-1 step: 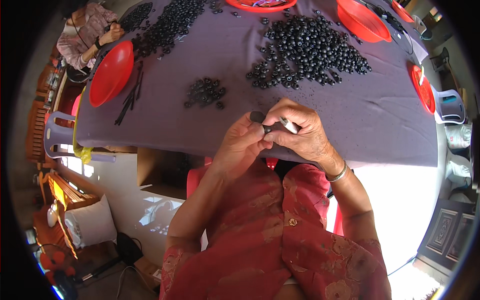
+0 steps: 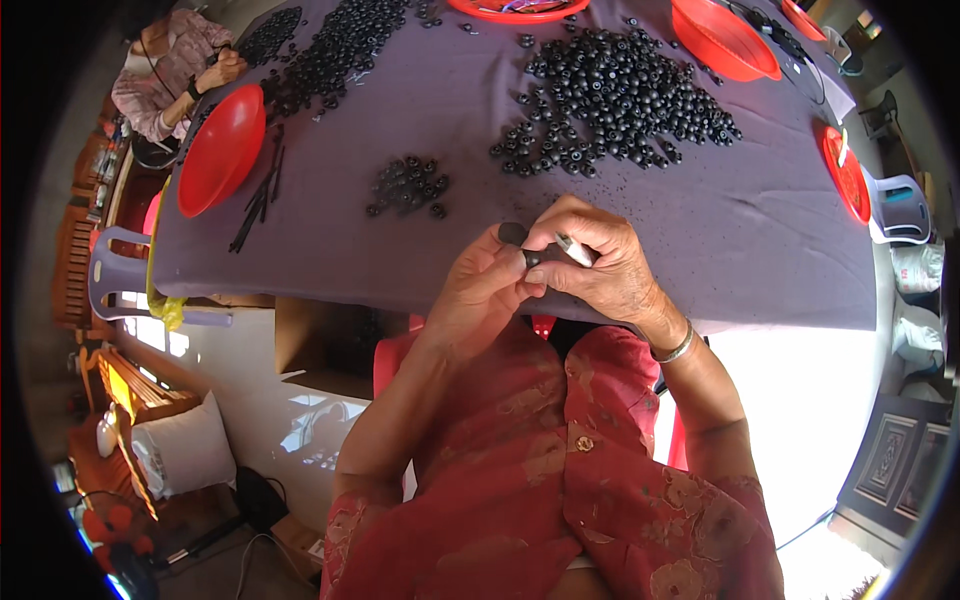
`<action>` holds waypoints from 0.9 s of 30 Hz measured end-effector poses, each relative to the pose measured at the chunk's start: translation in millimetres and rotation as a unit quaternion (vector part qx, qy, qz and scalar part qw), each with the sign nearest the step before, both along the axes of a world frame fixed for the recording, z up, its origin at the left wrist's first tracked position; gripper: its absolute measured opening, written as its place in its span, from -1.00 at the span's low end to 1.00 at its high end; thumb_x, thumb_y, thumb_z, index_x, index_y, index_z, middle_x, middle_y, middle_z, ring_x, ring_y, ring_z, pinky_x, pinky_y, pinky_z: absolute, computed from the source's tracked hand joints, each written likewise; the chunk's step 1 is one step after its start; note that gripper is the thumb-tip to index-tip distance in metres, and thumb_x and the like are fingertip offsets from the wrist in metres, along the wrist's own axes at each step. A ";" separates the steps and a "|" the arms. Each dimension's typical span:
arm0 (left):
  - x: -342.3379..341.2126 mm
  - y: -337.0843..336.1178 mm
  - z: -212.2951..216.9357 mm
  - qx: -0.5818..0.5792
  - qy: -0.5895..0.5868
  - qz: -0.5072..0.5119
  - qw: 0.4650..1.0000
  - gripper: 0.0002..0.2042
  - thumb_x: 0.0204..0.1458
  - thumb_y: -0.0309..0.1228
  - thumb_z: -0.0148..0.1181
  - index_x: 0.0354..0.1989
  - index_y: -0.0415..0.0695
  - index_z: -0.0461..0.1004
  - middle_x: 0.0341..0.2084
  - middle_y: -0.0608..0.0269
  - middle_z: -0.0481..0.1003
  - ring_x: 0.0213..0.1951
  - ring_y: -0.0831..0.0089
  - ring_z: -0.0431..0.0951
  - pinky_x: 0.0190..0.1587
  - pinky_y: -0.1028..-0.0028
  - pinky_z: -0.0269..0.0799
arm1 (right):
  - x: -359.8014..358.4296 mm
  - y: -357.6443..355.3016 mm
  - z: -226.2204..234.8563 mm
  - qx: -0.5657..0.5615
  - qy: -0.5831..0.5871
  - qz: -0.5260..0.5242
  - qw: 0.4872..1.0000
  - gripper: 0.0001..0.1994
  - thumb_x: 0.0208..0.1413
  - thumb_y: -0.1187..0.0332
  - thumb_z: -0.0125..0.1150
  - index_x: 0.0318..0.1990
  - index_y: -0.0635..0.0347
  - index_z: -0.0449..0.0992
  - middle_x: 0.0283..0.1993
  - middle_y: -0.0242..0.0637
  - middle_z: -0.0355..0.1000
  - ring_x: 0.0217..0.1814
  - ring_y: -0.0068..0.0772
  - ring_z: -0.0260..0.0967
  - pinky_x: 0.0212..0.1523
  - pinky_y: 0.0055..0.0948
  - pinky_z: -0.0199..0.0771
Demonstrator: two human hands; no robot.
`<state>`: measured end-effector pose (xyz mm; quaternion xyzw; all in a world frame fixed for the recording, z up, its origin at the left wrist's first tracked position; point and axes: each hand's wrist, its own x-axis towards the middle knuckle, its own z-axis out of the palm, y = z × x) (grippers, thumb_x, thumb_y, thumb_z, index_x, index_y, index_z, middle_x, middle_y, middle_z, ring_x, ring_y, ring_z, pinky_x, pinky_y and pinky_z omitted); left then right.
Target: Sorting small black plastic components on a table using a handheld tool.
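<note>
The left hand (image 2: 480, 280) and the right hand (image 2: 610, 262) meet just above the near edge of the table (image 2: 320, 240), which is covered with a greyish-purple cloth. The fingers of the left hand pinch a small black piece (image 2: 531, 259) between them, at the point where the two hands come together. A dark rounded patch sits at the left index fingertip; whether it is a cover or another piece cannot be told. The right hand's fingers are curled around a slim white tool (image 2: 574, 249), its tip hidden, and a bracelet (image 2: 678, 345) circles that wrist.

Beyond the hands lies a small cluster of black pieces (image 2: 410, 184), with a large heap of the same kind (image 2: 620, 95) farther right and another heap (image 2: 345, 45) at the upper left. Thin dark sticks (image 2: 262, 195) lie beside a tilted red basin (image 2: 222, 150). Near the basin, a co-worker's hand (image 2: 225, 68) is at the table.

At the far right, a white sack (image 2: 920, 262) bears a small reddish marking, too small to make out. A red dish (image 2: 846, 185) lies at the table's right edge.
</note>
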<state>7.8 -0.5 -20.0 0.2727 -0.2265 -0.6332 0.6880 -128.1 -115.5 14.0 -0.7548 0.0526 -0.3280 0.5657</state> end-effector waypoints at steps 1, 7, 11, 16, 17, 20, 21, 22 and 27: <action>-1.0 0.3 -1.4 -0.025 0.025 -0.008 0.999 -0.87 0.18 -0.42 0.09 -0.12 -0.08 0.42 -0.21 0.35 0.47 -0.22 0.58 0.47 -0.17 0.53 0.43 | -0.7 2.5 -0.6 0.065 0.003 0.029 0.997 -0.81 -0.06 0.64 0.31 -0.24 0.32 0.52 -0.28 -0.32 0.37 -0.37 -0.54 0.45 -0.35 -0.56 0.50; -11.3 1.7 11.7 0.027 0.010 0.002 1.000 -0.82 0.20 -0.47 0.02 -0.04 -0.14 0.33 -0.21 0.29 0.44 -0.22 0.58 0.45 -0.14 0.55 0.39 | -9.2 2.1 2.2 -0.006 0.009 0.011 1.000 -0.79 -0.07 0.65 0.32 -0.23 0.35 0.50 -0.28 -0.32 0.35 -0.38 -0.54 0.45 -0.39 -0.55 0.55; -5.9 2.9 0.3 -0.027 0.020 -0.017 0.999 -0.82 0.19 -0.50 0.01 -0.05 -0.15 0.33 -0.19 0.27 0.45 -0.21 0.57 0.45 -0.12 0.53 0.39 | -7.1 8.0 0.3 0.036 0.006 0.005 0.999 -0.78 -0.10 0.63 0.35 -0.25 0.33 0.51 -0.30 -0.33 0.36 -0.38 -0.54 0.43 -0.37 -0.54 0.53; -8.6 1.9 7.2 -0.030 0.017 -0.002 0.999 -0.85 0.18 -0.54 0.00 -0.09 -0.16 0.34 -0.21 0.27 0.47 -0.21 0.58 0.44 -0.15 0.52 0.38 | -6.8 5.1 1.9 -0.068 0.013 -0.022 0.997 -0.77 -0.14 0.59 0.39 -0.28 0.29 0.53 -0.32 -0.35 0.38 -0.38 -0.52 0.39 -0.32 -0.49 0.47; -7.7 2.0 7.0 -0.029 0.017 -0.003 0.999 -0.85 0.18 -0.54 0.00 -0.09 -0.16 0.34 -0.21 0.27 0.47 -0.21 0.58 0.44 -0.15 0.52 0.38 | -7.2 5.6 0.6 -0.068 0.013 -0.022 0.997 -0.77 -0.14 0.59 0.39 -0.28 0.29 0.53 -0.32 -0.35 0.38 -0.38 -0.52 0.39 -0.32 -0.49 0.47; -3.4 2.2 6.0 -0.043 0.015 -0.024 0.999 -0.85 0.17 -0.53 0.00 -0.10 -0.14 0.35 -0.21 0.27 0.47 -0.21 0.56 0.45 -0.14 0.51 0.39 | -8.0 7.8 -2.1 -0.008 0.016 0.005 1.000 -0.80 -0.10 0.60 0.38 -0.28 0.34 0.52 -0.31 -0.32 0.37 -0.43 -0.52 0.44 -0.40 -0.54 0.48; -2.4 2.5 5.6 -0.046 0.019 -0.035 0.998 -0.86 0.17 -0.53 0.01 -0.11 -0.14 0.35 -0.22 0.28 0.47 -0.21 0.56 0.45 -0.14 0.50 0.39 | -7.8 8.6 -0.3 0.015 0.021 0.011 1.000 -0.82 -0.07 0.59 0.37 -0.28 0.34 0.53 -0.32 -0.32 0.37 -0.44 -0.52 0.44 -0.40 -0.53 0.48; -1.8 2.9 5.4 -0.048 0.024 -0.047 0.997 -0.86 0.17 -0.52 0.01 -0.11 -0.13 0.35 -0.22 0.28 0.47 -0.21 0.55 0.45 -0.13 0.49 0.40 | -7.5 9.3 0.6 0.037 0.026 0.016 0.999 -0.84 -0.05 0.58 0.36 -0.29 0.35 0.53 -0.32 -0.32 0.37 -0.45 -0.52 0.44 -0.40 -0.53 0.48; -2.4 2.0 3.1 -0.022 0.020 -0.026 0.999 -0.87 0.17 -0.49 0.03 -0.12 -0.10 0.35 -0.27 0.31 0.46 -0.22 0.53 0.45 -0.14 0.47 0.41 | -7.9 8.2 -1.5 0.115 0.028 0.028 0.993 -0.88 0.01 0.54 0.31 -0.29 0.36 0.53 -0.34 -0.32 0.38 -0.43 -0.54 0.43 -0.38 -0.54 0.45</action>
